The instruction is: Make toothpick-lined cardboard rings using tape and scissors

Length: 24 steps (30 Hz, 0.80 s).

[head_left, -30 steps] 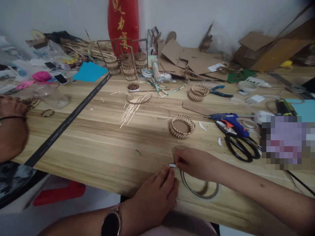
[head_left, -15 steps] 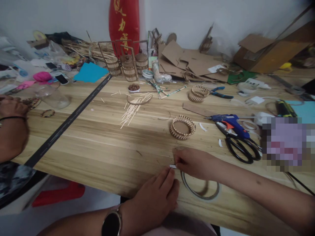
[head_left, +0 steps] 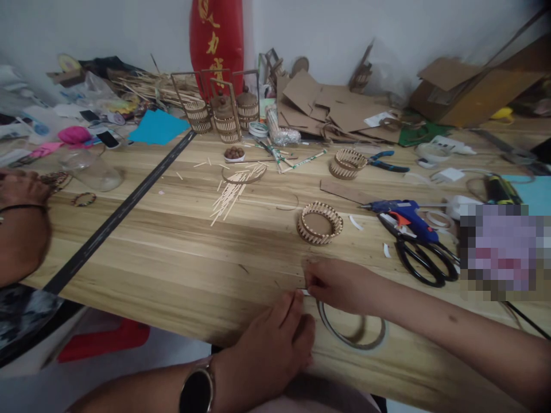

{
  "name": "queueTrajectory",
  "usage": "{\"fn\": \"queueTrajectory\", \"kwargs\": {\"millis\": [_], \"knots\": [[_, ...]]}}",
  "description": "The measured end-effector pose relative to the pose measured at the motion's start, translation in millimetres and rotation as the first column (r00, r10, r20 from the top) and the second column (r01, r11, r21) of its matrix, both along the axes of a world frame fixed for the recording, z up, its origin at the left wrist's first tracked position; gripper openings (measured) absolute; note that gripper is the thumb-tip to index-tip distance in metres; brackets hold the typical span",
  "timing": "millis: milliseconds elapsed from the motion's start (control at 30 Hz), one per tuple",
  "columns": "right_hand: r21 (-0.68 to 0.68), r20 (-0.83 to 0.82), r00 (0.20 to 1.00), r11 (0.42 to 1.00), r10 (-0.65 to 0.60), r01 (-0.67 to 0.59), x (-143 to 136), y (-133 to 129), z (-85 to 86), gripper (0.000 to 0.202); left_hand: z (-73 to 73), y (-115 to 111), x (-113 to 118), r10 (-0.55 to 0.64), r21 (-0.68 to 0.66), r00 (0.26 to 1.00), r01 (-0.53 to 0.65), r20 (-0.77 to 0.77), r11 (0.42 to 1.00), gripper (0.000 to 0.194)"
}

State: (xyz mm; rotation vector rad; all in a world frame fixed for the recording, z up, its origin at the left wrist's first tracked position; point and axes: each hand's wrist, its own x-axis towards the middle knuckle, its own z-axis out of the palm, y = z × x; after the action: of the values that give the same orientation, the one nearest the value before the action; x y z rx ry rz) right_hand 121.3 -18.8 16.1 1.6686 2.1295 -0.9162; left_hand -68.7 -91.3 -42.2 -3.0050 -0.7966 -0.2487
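Note:
My left hand (head_left: 275, 341) is low in the middle, a watch on its wrist. Its fingers are bent and pressed together, the tips on the near end of a short white strip (head_left: 305, 292). Close by on the right, my right hand (head_left: 338, 284) pinches the other end of that strip, its fingertips partly hidden. Under my right hand and wrist stands a thin round hoop (head_left: 355, 344), like a curled band, which meets the strip near the fingers. Beyond my hands sits a round slatted stick basket (head_left: 319, 223).
Black scissors (head_left: 424, 261) and a blue glue gun (head_left: 398, 212) lie to the right. Loose sticks (head_left: 232, 192), a second slatted ring (head_left: 348, 163) and pliers (head_left: 387, 160) are farther back. Lidded baskets (head_left: 226, 120) stand behind. Another person's arm (head_left: 23, 229) rests at the left.
My left fingertips have moved slightly up and right onto the white strip, covering more of it. My right hand and the hoop are almost unmoved.

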Motion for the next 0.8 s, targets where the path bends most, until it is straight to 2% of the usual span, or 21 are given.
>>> {"fn": "queueTrajectory", "kwargs": {"millis": [133,367,600,800], "knots": [[-0.022,-0.062,0.998,1.000,0.000,-0.001,3,4,3.5,0.020,7.4,5,5,0.007,0.020,1.000,-0.007,-0.011,1.000,0.047],[-0.108,-0.166,0.982,0.992,-0.087,0.070,13,2,0.0,0.024,25.1,17,14,0.004,-0.019,1.000,-0.004,0.013,1.000,0.030],[-0.111,-0.232,0.961,0.986,-0.149,0.126,19,-5,-6.5,0.018,24.4,24,14,0.001,-0.160,1.000,-0.002,-0.007,0.987,0.015],[-0.093,-0.213,0.966,0.987,-0.147,0.130,19,-6,0.2,0.021,25.2,29,14,-0.013,-0.148,1.000,0.014,0.004,0.989,0.014]]}}
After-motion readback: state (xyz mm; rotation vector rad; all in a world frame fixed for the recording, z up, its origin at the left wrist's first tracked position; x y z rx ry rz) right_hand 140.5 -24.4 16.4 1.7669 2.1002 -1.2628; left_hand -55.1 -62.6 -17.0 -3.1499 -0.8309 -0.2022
